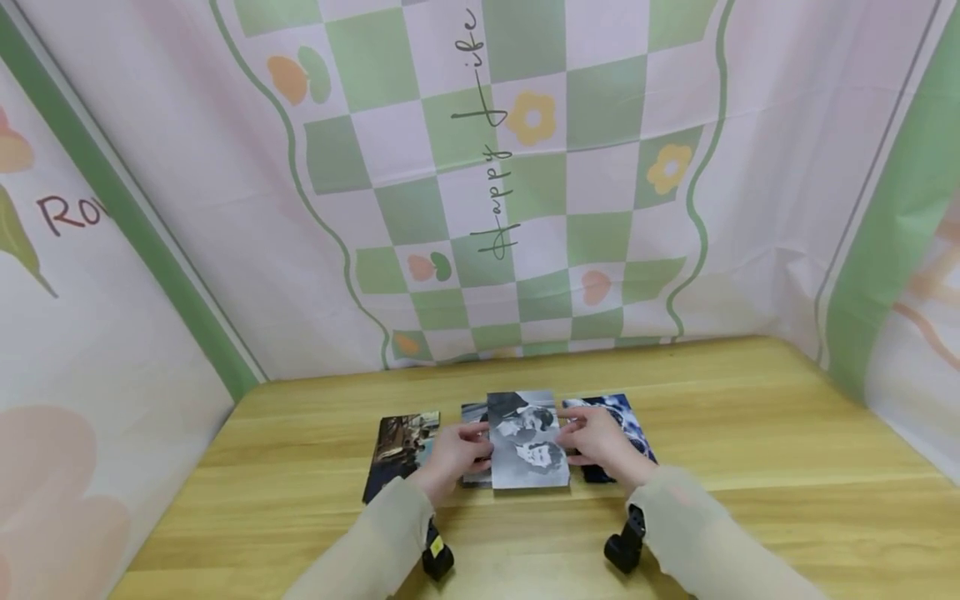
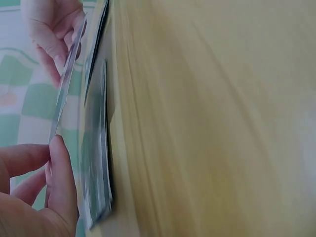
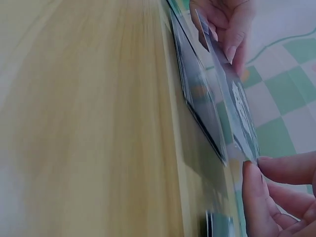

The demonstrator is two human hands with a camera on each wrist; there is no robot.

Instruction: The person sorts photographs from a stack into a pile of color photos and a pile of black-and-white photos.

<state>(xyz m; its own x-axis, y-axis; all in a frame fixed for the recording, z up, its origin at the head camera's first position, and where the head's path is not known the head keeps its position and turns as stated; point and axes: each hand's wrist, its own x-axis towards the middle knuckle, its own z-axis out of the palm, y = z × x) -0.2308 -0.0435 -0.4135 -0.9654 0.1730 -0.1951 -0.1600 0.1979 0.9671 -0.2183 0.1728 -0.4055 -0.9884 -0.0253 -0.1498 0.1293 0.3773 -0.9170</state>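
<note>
A black-and-white photo print (image 1: 527, 446) showing two people is held just above the table by both hands. My left hand (image 1: 452, 454) pinches its left edge between thumb and fingers, and my right hand (image 1: 602, 442) pinches the right edge. The left wrist view shows the print (image 2: 66, 91) nearly edge-on, raised off a stack of prints (image 2: 96, 153) lying flat on the table. In the head view, that grey stack (image 1: 474, 412) is mostly hidden behind the held print. The right wrist view shows thumb and finger of my right hand (image 3: 276, 197) at the print's corner.
A dark brownish picture pile (image 1: 393, 446) lies to the left, partly behind the left hand. On the right is a blue-and-black picture pile (image 1: 633, 429), partly covered by the right hand. The wooden table (image 1: 300, 500) ends at a checkered curtain (image 1: 525, 250).
</note>
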